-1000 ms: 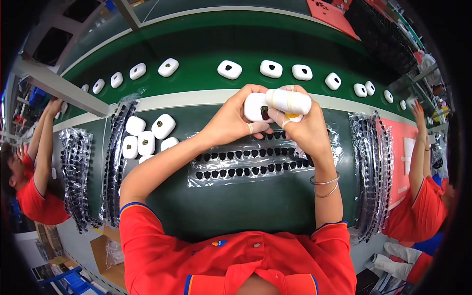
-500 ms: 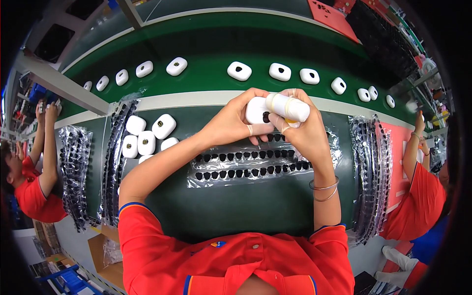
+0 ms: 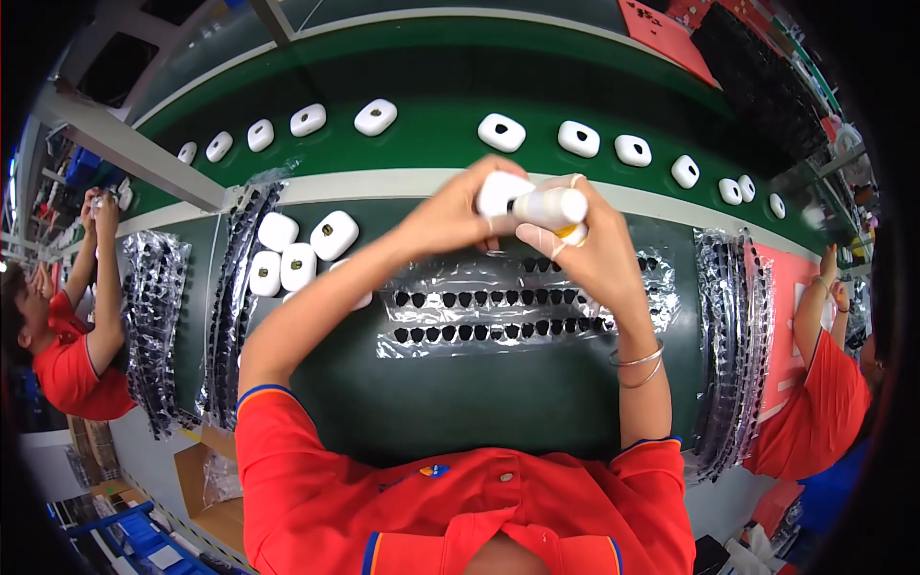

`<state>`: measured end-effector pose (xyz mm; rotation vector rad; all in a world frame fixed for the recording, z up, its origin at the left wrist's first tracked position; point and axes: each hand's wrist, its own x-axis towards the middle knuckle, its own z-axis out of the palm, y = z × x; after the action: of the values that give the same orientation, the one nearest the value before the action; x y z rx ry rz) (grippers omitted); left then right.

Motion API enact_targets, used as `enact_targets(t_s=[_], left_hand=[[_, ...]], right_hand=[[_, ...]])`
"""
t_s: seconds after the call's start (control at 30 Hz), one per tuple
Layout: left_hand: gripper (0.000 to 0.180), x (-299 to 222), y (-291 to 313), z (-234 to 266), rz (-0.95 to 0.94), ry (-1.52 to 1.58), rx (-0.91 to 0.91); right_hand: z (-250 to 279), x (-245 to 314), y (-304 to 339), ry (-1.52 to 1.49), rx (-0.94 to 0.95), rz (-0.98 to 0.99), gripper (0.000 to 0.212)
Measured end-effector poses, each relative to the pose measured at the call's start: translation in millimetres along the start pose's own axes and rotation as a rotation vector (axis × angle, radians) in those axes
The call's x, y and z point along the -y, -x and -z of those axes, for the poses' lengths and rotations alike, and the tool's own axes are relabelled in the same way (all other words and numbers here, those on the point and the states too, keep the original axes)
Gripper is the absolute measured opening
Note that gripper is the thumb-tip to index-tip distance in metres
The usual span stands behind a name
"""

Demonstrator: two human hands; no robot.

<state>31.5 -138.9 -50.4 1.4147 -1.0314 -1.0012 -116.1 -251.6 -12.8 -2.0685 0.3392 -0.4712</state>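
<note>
I see the left hand grasping a rounded white case at its fingers; the right hand grips a white cylinder just right of it, long axis roughly sideways, left end overlapping the case; contact I can't tell.

The bottle in your right hand is now turned, its round end more toward you, so it looks shorter; the white case in your left hand sits a little higher in view; the white cases on the green belt are farther to the right; the co-worker's hand at right, raised before, is now lower.
</note>
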Motion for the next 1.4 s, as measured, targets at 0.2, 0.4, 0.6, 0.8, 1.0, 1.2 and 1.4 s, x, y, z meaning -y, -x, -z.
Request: enact_targets(t_s=[0.2, 0.4, 0.6, 0.8, 1.0, 1.2, 1.4], left_hand=[[0.054, 51, -38, 77, 0.088, -0.905, -0.534], [0.072, 51, -30, 65, -0.156, -1.301, -0.534], [0.103, 33, 14, 20, -0.118, -1.247, -0.125], [0.103, 29, 6, 21, -0.102, -1.268, -0.055], [0.065, 47, -42, 95, -0.237, -1.268, -0.814], [0.060, 53, -59, 114, 0.265, -1.126, -0.694], [0.055, 12, -29, 27, -0.165, 0.005, -0.187]], right_hand=[[-1, -42, -7, 0.293, 0.094, -0.101, 0.029], [-15, -63, -9, 0.445, 0.277, -0.294, 0.040], [-15, -60, -14, 0.392, 0.319, -0.340, 0.033], [4, -57, -13, 0.241, 0.387, -0.332, 0.019], [15, -31, -11, 0.112, 0.292, -0.324, 0.021], [20, -20, -7, 0.005, 0.132, -0.307, 0.018], [19, -2, -1, -0.081, -0.026, -0.279, 0.020]])
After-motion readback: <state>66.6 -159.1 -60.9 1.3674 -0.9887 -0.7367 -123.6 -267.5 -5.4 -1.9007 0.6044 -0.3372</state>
